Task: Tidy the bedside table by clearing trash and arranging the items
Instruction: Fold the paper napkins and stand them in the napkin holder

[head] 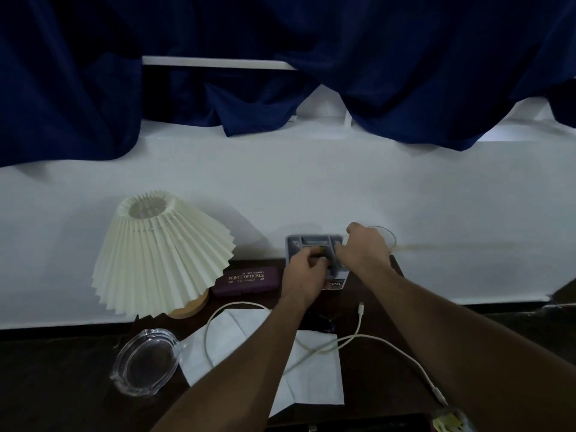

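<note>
A grey plastic organiser box (307,240) with several compartments stands at the back of the dark bedside table (371,304), against the white wall. My left hand (307,269) is over its front, fingers curled on a small dark item that I cannot make out. My right hand (363,246) grips the box's right edge. A white tissue (314,372) lies unfolded on the table under my left forearm. A white charging cable (358,322) loops across it.
A pleated cream lamp (159,254) stands at the left, with a purple glasses case (246,280) beside it. A clear glass ashtray (145,361) sits at the front left. A glass rim (385,233) shows behind my right hand. Blue curtains hang above.
</note>
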`<state>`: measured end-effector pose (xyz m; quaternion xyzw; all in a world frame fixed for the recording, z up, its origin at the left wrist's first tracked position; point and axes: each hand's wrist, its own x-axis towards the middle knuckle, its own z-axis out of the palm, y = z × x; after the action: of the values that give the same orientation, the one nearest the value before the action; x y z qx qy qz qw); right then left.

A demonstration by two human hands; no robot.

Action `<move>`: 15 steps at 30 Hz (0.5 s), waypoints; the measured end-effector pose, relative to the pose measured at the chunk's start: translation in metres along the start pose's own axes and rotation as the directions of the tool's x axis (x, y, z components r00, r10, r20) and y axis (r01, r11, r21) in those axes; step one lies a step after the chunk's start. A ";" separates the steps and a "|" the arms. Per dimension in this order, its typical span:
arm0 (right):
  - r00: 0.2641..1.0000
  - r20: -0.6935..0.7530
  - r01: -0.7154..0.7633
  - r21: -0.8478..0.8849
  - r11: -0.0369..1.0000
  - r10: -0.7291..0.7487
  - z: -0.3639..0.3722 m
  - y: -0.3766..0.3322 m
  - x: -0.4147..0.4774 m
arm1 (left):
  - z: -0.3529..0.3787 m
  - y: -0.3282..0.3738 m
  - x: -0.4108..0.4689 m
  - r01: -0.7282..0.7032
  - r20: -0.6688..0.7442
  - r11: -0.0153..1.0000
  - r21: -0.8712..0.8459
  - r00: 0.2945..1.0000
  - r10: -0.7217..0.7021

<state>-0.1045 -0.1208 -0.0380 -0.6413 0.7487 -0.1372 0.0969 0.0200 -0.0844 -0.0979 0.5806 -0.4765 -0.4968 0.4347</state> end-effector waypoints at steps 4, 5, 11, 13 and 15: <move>0.995 -0.100 0.009 0.064 0.998 -0.003 -0.008 0.002 -0.009 | -0.014 0.004 -0.010 -0.002 -0.069 1.000 0.006 0.998 0.003; 0.991 -0.134 0.023 0.076 0.997 -0.012 -0.011 0.002 -0.013 | -0.018 0.004 -0.011 -0.003 -0.091 1.000 0.030 0.996 0.005; 0.995 -0.095 0.038 0.079 0.996 -0.030 -0.015 -0.012 -0.051 | -0.042 0.001 -0.043 0.076 -0.137 0.962 0.261 0.990 -0.041; 0.999 0.040 0.018 0.014 1.000 -0.019 -0.011 -0.015 -0.068 | -0.050 -0.002 -0.058 0.125 -0.126 0.917 0.378 0.989 -0.082; 0.974 0.225 0.018 -0.053 0.998 -0.006 -0.005 -0.015 -0.089 | -0.058 -0.007 -0.072 0.155 -0.100 0.866 0.475 0.987 -0.123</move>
<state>-0.0776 -0.0352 -0.0314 -0.6595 0.7326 -0.0441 0.1625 0.0741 -0.0106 -0.0851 0.7192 -0.5272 -0.3735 0.2556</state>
